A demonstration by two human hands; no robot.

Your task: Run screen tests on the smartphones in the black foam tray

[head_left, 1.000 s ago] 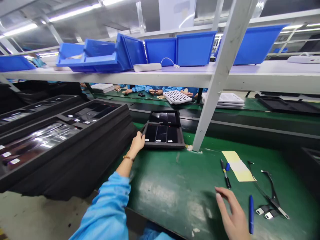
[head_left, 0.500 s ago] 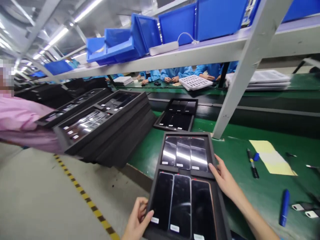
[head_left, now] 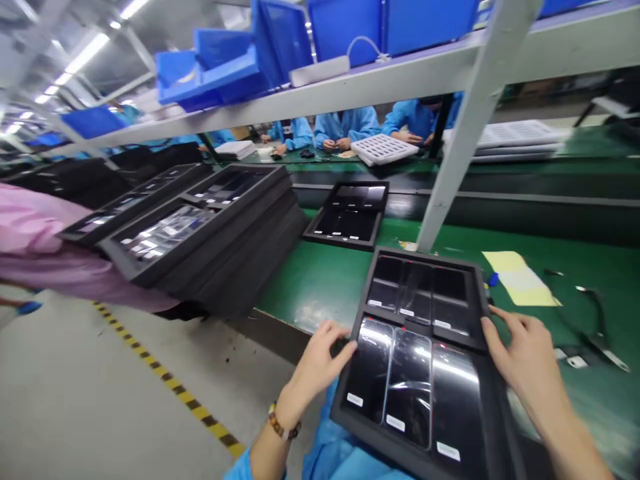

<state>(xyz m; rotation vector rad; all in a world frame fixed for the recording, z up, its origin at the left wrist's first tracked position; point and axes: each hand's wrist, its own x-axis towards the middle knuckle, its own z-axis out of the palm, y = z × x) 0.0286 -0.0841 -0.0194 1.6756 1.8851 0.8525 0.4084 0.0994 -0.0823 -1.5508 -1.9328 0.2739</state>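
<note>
A black foam tray point(head_left: 370, 437) lies tilted in front of me, partly over the green bench's edge and my lap. Two rows of dark, glossy phones point(head_left: 410, 387) sit in it, each with a small white label at its lower end. My left hand point(head_left: 320, 363) pinches the tray's left rim between thumb and fingers. On the opposite rim, my right hand point(head_left: 525, 350) is closed, thumb along the top and fingers partly hidden. Further back on the bench is a second tray of phones point(head_left: 345, 223).
To the left stands a stack of black trays point(head_left: 240, 247), beside a person's pink sleeve point(head_left: 40, 227). Yellow paper point(head_left: 520, 280) and tweezers point(head_left: 603, 340) lie right. A white post point(head_left: 457, 127) rises behind my tray; blue bins point(head_left: 345, 30) line the shelf above. Blue-clad people sit opposite.
The tray has moved right in view, now covering the spot where the black marker lay. My left hand sits higher along its left rim. The pink-sleeved person has shifted slightly.
</note>
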